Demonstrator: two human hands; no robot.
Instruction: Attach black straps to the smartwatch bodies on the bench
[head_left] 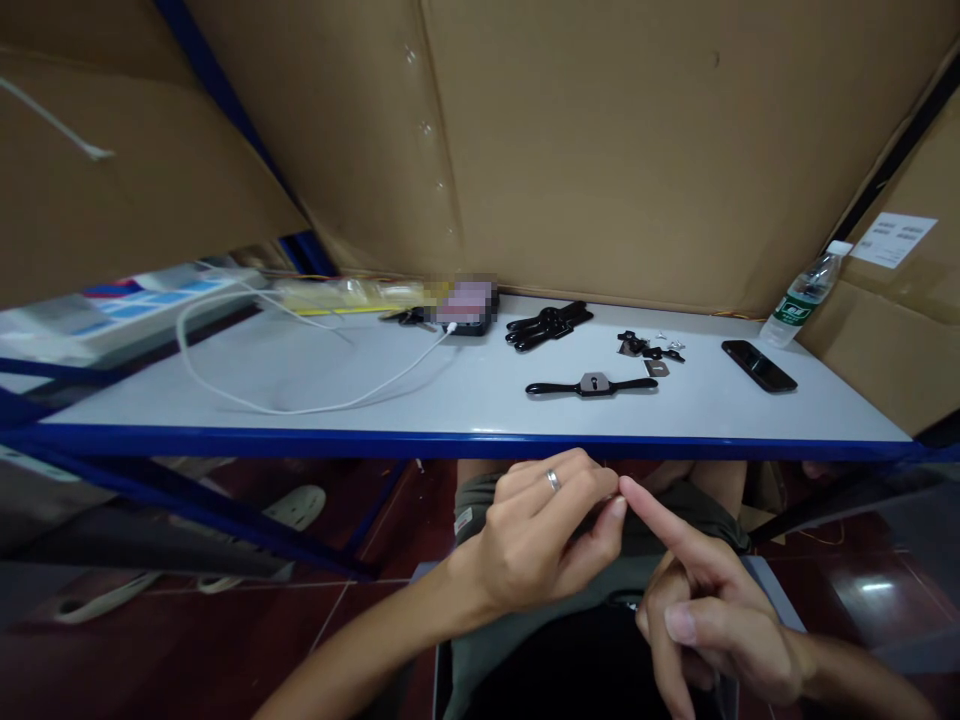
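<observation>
In front of the table edge, my left hand [551, 525], with a ring on one finger, has thumb and forefinger pinched together. Anything in that pinch is too small or hidden to make out. My right hand [720, 610] touches those fingertips with its outstretched index finger; its thumb and other fingers are bent and apart, holding nothing visible. On the table beyond lies a black spokeshave [592, 385] with a grey blade at its middle. Behind it is a pile of black spokeshave bodies [547, 325]. To the right are small black clamp parts [637, 345], a loose blade [657, 369] and small silver screws [675, 345].
A black phone [759, 366] and a water bottle [806, 297] are at the table's right. A white cable [300, 410] loops from a device [469, 308] across the left side. A power strip [150, 315] lies far left. Cardboard walls [600, 150] enclose the table.
</observation>
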